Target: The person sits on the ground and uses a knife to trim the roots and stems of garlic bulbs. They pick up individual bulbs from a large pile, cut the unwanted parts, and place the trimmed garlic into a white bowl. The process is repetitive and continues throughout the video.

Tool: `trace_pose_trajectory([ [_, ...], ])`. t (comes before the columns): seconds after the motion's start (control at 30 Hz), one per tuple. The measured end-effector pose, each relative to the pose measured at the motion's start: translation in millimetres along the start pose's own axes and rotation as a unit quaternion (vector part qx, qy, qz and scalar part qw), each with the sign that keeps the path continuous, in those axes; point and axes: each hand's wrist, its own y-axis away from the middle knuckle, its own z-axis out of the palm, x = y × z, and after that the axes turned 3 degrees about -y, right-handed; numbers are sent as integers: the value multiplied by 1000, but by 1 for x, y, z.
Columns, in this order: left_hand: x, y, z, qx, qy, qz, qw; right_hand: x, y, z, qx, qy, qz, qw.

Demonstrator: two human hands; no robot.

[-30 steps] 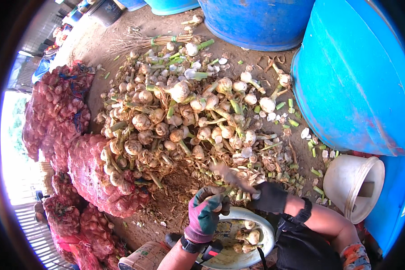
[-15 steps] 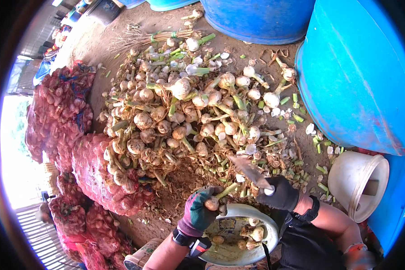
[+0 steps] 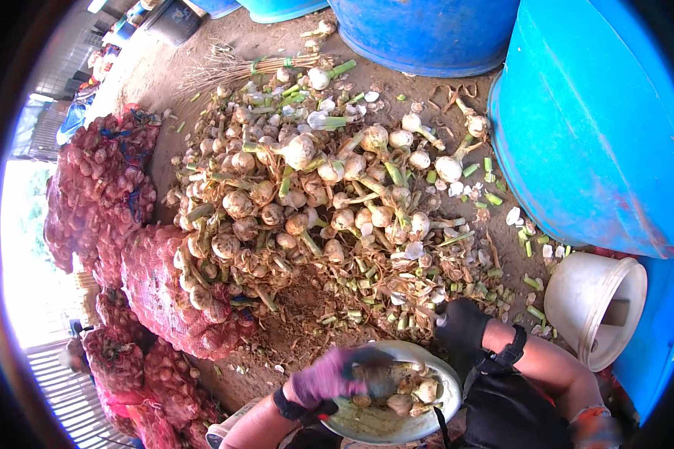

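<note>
My left hand (image 3: pixel 352 374), in a coloured glove, is over the left part of a pale basin (image 3: pixel 447 419). Motion smears its fingers, so I cannot see whether they hold anything. Inside the basin lie several garlic bulbs (image 3: pixel 425 391), some with short stems. My right hand (image 3: pixel 463 328), in a dark glove, is closed on a knife (image 3: pixel 439 319) just beyond the basin's right rim. Only the light end of the knife's handle shows plainly; the blade is hard to make out against the litter. Ahead spreads a large heap of garlic bulbs (image 3: pixel 299 152) with stems and roots.
Red mesh sacks (image 3: pixel 168 288) of bulbs are stacked on the left. Blue tubs (image 3: pixel 591 127) stand at the back and right. A white bucket (image 3: pixel 588 299) lies tipped at the right. Cut green stems (image 3: pixel 532 283) and peel litter the ground. A twig bundle (image 3: pixel 254 63) lies behind the heap.
My left hand has moved down over the basin; the garlic bulb it held no longer shows in it. Another bulb shows in the basin. My right hand has turned, and the blade no longer stands out.
</note>
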Motion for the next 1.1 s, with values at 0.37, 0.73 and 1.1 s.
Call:
trace_pose_trajectory([
  [0.37, -77, -126, -94, 281, -687, -237, 627, 4, -1, -5, 83, -150, -36, 985],
  [0.73, -58, -68, -43, 355, -30, 85, 931, -22, 13, -17, 161, 2, -156, 974],
  [1.1, 4, -36, 12, 222, 139, 96, 960, -55, 28, -23, 183, 87, -295, 934],
])
